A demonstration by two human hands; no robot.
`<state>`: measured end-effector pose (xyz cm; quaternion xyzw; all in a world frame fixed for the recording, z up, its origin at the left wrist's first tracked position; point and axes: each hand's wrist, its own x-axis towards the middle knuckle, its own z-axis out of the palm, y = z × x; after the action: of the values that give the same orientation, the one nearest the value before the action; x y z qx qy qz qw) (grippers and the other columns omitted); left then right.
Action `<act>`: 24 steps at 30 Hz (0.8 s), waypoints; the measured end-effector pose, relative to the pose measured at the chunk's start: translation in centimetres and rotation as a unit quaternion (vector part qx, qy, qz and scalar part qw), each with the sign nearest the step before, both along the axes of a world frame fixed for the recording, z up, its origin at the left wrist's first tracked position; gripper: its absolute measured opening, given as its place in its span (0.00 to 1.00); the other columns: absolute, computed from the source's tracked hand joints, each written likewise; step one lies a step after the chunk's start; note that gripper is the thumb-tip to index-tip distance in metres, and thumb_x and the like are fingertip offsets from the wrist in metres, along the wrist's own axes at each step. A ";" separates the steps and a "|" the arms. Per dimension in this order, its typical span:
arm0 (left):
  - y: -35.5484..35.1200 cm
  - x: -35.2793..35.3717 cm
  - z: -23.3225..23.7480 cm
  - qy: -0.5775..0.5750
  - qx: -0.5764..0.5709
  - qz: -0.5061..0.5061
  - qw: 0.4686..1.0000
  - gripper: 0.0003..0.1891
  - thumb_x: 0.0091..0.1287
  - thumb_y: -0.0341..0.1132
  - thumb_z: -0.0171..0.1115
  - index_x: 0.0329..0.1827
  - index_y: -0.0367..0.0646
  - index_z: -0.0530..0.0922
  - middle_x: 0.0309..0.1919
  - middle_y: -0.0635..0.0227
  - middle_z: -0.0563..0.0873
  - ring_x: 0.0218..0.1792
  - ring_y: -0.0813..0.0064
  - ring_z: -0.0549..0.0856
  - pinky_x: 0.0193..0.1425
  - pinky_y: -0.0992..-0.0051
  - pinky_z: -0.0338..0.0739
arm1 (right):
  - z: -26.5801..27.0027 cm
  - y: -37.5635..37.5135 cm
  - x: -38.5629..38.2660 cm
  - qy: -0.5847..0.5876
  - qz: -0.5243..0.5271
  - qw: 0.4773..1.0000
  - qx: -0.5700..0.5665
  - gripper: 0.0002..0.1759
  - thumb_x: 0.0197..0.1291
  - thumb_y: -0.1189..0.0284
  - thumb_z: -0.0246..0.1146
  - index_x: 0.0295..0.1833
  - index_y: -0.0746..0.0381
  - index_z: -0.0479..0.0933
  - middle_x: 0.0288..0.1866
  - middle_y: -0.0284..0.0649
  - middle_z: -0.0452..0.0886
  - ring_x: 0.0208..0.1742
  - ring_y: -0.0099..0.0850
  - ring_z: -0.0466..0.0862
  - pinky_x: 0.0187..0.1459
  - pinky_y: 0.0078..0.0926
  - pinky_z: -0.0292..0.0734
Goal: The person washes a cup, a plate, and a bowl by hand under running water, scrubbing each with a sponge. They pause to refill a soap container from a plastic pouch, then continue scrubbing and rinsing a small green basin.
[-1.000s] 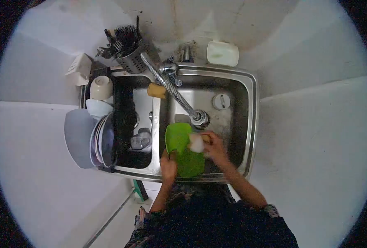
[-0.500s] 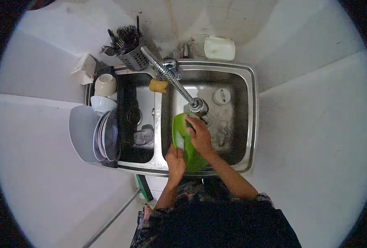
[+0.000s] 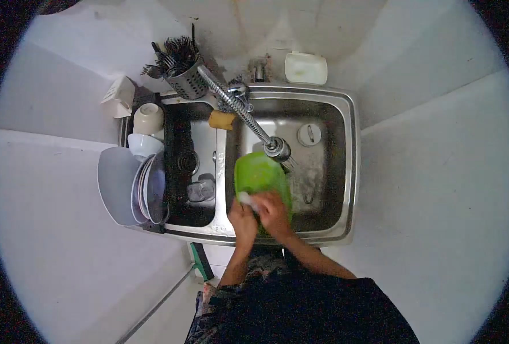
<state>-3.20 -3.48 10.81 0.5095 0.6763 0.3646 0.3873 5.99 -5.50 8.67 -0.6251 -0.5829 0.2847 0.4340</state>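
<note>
A bright green plastic container (image 3: 257, 170) with rounded corners is tilted in the right basin, under the spray faucet head (image 3: 277, 149). My left hand (image 3: 243, 221) is closed on its near left edge. Over the inside of the container, my right hand (image 3: 271, 213) is smeared by motion, with fingers bent. A small white object (image 3: 246, 199) shows between my two hands, right at the right hand's fingertips. Its kind cannot be made out. Water streams from the spray head beside the container's upper right edge.
The left basin holds a drying rack with plates (image 3: 155, 189), a cream mug (image 3: 149, 119) and a clear container (image 3: 201, 191). A yellow sponge (image 3: 222, 120) sits on the divider. Behind stand a cutlery holder (image 3: 188, 83) and a white dish (image 3: 306, 69). A white drain cover (image 3: 309, 135) lies in the right basin.
My right hand has moved down and toward me, from the container's far end to near my left hand. The container has turned to show more of its inside.
</note>
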 end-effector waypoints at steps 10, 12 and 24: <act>-0.5 0.8 -0.2 0.018 0.016 -0.008 1.000 0.10 0.64 0.27 0.49 0.45 0.32 0.74 0.28 0.63 0.78 0.30 0.74 0.73 0.32 0.71 0.69 | 1.0 6.0 2.2 -0.015 -0.057 0.998 0.026 0.14 0.52 0.81 0.54 0.44 0.60 0.78 0.43 0.43 0.80 0.50 0.44 0.77 0.54 0.42 0.70; 0.4 0.4 -1.9 0.078 0.055 0.016 0.995 0.09 0.64 0.27 0.49 0.42 0.31 0.75 0.28 0.60 0.79 0.30 0.71 0.75 0.34 0.70 0.70 | 0.7 1.7 1.2 -0.052 0.002 0.998 0.021 0.14 0.53 0.81 0.54 0.44 0.60 0.78 0.43 0.43 0.80 0.49 0.45 0.77 0.54 0.41 0.70; 0.6 1.3 -1.0 0.108 0.005 -0.041 0.993 0.13 0.65 0.31 0.48 0.45 0.30 0.74 0.31 0.43 0.80 0.32 0.45 0.80 0.39 0.57 0.73 | 0.3 2.4 2.5 0.014 0.008 1.000 -0.024 0.14 0.56 0.78 0.54 0.48 0.58 0.77 0.48 0.45 0.79 0.52 0.45 0.76 0.57 0.43 0.67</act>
<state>-1.90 -2.86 9.76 0.5751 0.6908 0.2952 0.3239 8.50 -3.10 8.95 -0.6263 -0.5750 0.3110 0.4247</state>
